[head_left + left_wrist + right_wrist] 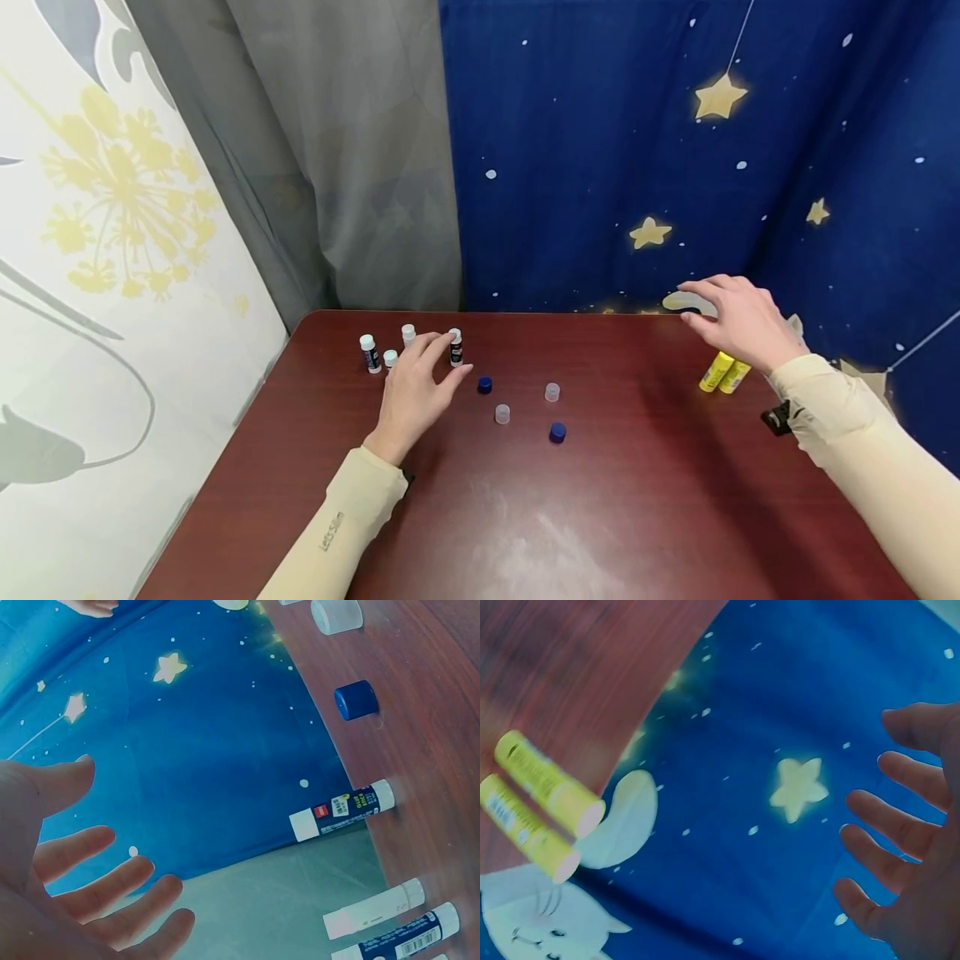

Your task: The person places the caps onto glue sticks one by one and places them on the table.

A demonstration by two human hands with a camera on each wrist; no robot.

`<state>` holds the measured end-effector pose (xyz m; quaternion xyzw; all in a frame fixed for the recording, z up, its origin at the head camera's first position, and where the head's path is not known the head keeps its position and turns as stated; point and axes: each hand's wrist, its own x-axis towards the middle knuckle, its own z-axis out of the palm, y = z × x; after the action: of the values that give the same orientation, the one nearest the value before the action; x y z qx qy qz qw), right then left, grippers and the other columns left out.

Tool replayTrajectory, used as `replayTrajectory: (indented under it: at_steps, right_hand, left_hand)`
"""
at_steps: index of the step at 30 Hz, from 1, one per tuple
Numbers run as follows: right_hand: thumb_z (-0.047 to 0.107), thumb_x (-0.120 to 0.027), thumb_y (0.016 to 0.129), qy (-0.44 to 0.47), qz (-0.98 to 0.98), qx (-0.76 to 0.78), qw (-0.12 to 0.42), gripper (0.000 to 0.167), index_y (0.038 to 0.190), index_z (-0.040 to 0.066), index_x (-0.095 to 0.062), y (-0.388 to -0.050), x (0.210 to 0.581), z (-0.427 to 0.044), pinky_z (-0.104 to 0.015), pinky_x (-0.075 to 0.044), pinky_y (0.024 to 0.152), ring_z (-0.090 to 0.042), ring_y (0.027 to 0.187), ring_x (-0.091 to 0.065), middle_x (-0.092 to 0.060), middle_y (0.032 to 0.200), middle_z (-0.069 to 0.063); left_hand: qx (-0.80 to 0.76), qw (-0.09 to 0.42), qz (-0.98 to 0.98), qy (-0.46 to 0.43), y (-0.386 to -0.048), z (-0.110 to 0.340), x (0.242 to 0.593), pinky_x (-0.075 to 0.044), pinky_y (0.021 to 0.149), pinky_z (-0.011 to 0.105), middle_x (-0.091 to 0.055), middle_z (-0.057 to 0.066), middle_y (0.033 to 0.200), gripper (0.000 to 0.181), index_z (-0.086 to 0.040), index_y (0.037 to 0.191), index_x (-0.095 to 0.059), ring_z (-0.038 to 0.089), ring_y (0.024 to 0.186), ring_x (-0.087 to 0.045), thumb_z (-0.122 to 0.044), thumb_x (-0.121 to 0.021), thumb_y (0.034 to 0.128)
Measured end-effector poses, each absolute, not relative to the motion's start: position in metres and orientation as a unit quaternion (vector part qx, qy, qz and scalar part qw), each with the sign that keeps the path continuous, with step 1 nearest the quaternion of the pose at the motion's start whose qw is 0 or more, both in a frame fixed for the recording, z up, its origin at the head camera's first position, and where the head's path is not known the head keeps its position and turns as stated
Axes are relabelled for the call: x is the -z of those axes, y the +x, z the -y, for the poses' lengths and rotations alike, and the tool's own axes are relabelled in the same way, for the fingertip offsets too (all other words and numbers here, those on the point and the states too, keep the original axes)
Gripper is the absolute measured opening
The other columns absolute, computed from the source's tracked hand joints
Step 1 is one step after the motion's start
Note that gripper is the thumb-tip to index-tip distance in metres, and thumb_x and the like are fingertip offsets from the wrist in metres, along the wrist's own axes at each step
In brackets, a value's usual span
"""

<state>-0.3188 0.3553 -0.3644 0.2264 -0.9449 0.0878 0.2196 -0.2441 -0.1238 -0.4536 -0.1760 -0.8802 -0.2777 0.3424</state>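
The person's left forearm [337, 525] reaches up from the bottom edge of the head view, and the right forearm [862, 450] slants in from the lower right. The left hand [416, 387] holds nothing; its thumb [456, 379] stands well apart from the fingers [112, 889], which bend slightly and are spread. The right hand [738, 321] is raised, back uppermost and also holding nothing, its relaxed fingers [877, 855] pointing inward, with a gap to the thumb [701, 327]. The two hands are well apart.
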Motion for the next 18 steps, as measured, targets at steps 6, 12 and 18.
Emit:
replayTrajectory:
  at_steps: [6,12,18]
  right_hand:
    - [0.028,-0.071,0.093,0.251,0.933,-0.104,0.236,0.045,0.134,0.014,-0.063,-0.311,0.356,-0.334,-0.066,-0.037,0.092,-0.043,0.119,-0.05,-0.059,0.13,-0.017]
    - [0.028,-0.075,0.091,0.272,0.922,-0.123,0.248,0.049,0.136,0.016,-0.063,-0.301,0.354,-0.31,-0.062,-0.038,0.095,-0.039,0.118,-0.052,-0.058,0.131,-0.014]
    - [0.029,-0.076,0.09,0.287,0.914,-0.145,0.25,0.051,0.138,0.016,-0.061,-0.29,0.361,-0.285,-0.063,-0.038,0.096,-0.037,0.122,-0.051,-0.055,0.136,-0.014]
  left_hand:
    - [0.275,0.341,0.881,-0.179,-0.245,0.123,0.448,-0.055,0.08,0.044,-0.06,0.005,0.126,0.054,-0.018,0.136,-0.064,0.022,0.106,-0.06,-0.039,-0.078,0.0886]
    - [0.272,0.339,0.882,-0.18,-0.245,0.122,0.44,-0.055,0.083,0.044,-0.059,0.006,0.128,0.056,-0.017,0.137,-0.063,0.023,0.11,-0.058,-0.04,-0.078,0.0881]
    - [0.272,0.333,0.884,-0.185,-0.244,0.121,0.437,-0.054,0.086,0.044,-0.059,0.006,0.129,0.06,-0.017,0.138,-0.062,0.023,0.111,-0.058,-0.042,-0.079,0.0871]
